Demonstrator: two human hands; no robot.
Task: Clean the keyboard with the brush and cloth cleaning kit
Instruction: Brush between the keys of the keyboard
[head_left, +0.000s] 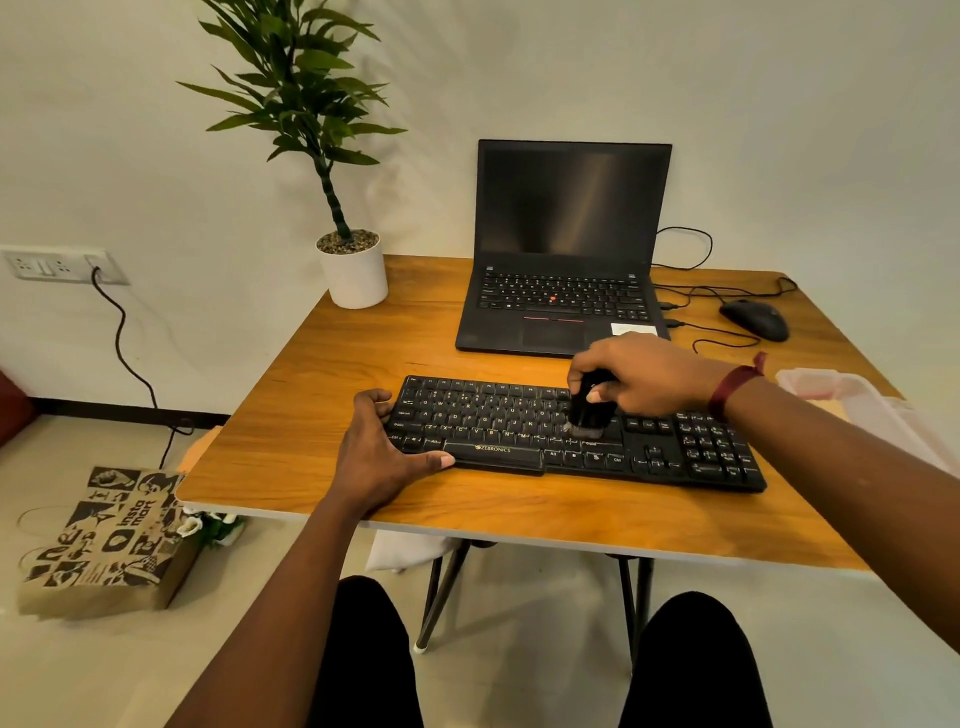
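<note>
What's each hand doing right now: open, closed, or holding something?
Left hand: grips the left end of the keyboard, steadying it.
Right hand: grips the brush, bristles down on the keys.

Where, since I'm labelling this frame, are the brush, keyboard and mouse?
brush (588, 410), head view, on its black body above the bristles.
keyboard (498, 454), head view, on its spacebar.
mouse (754, 319), head view, on its top.

L: my left hand (379, 447), arm stretched forward, fingers and thumb clasp the keyboard (498, 421) end | R: my right hand (644, 382), wrist bent inward, fingers curled round the brush (587, 408)
</note>
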